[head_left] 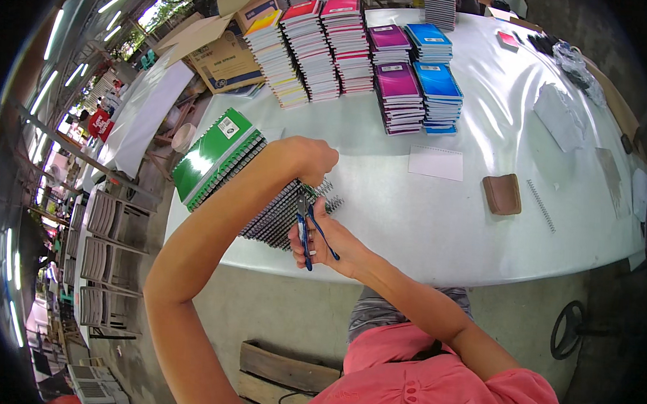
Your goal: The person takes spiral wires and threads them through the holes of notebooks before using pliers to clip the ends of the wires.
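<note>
My right hand [336,239] grips a pair of pliers [306,230] with blue handles, its jaws pointing up at the coil ends of a notebook stack. Beyond it, my left hand [307,158] is curled closed at the upper end of those coils; what its fingers hold is hidden. My left forearm crosses in front of the stack of green spiral notebooks [217,154], covering part of it. Dark wire coils [276,214] show in rows along the stack's near side, and loose coil ends stick out beside the pliers.
Tall stacks of yellow-edged [275,63], red [308,50], pink [345,48], purple [400,97] and blue notebooks [436,95] stand across the white table [379,240]. To the right lie a white sheet [436,163], a brown pouch [502,194] and a loose coil [541,206]. A cardboard box [221,60] stands behind.
</note>
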`<state>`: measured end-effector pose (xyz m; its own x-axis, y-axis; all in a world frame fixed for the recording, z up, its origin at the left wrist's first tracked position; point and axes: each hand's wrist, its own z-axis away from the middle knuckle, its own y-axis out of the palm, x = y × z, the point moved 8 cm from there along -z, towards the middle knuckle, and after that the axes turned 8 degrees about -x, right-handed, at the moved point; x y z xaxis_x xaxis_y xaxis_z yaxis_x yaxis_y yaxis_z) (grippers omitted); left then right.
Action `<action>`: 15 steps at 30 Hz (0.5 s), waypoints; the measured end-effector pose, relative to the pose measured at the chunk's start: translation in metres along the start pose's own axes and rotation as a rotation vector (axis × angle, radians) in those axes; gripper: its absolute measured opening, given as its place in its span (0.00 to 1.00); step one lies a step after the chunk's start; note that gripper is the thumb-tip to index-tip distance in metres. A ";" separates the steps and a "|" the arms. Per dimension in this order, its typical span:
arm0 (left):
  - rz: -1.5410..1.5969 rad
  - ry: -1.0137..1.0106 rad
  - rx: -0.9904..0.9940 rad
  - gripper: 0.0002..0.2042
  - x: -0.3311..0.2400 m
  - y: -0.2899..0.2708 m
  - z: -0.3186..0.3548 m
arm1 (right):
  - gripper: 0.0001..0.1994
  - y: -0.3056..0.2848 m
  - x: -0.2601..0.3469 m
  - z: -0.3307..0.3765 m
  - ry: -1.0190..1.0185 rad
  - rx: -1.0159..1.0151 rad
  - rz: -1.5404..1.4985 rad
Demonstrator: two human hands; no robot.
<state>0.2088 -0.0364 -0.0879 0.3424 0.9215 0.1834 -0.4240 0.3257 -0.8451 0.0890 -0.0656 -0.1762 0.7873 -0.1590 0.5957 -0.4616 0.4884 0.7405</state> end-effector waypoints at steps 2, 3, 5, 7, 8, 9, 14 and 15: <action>0.011 -0.019 0.026 0.16 0.000 -0.002 0.001 | 0.39 -0.007 -0.001 -0.005 0.007 0.029 -0.014; 0.009 -0.018 0.026 0.16 -0.002 -0.003 0.000 | 0.40 -0.009 -0.003 -0.007 0.016 0.058 -0.026; -0.003 -0.031 0.040 0.16 -0.002 -0.001 0.000 | 0.40 -0.008 -0.001 -0.008 0.014 0.061 -0.031; 0.001 -0.038 0.050 0.16 -0.002 -0.002 0.001 | 0.40 -0.007 0.000 -0.008 0.012 0.064 -0.035; 0.007 -0.043 0.058 0.16 -0.002 -0.003 0.002 | 0.40 -0.006 0.000 -0.007 0.020 0.072 -0.041; 0.006 -0.044 0.057 0.16 -0.001 -0.002 0.002 | 0.40 -0.005 0.001 -0.006 0.028 0.079 -0.046; -0.027 -0.072 0.127 0.18 -0.002 0.004 -0.001 | 0.39 -0.003 0.002 -0.007 0.024 0.057 -0.069; -0.028 -0.070 0.127 0.18 -0.003 0.005 -0.002 | 0.38 -0.003 0.003 -0.006 0.025 0.052 -0.083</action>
<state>0.2075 -0.0376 -0.0932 0.2979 0.9226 0.2449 -0.5196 0.3719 -0.7692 0.0951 -0.0622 -0.1789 0.8334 -0.1748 0.5243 -0.4149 0.4288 0.8025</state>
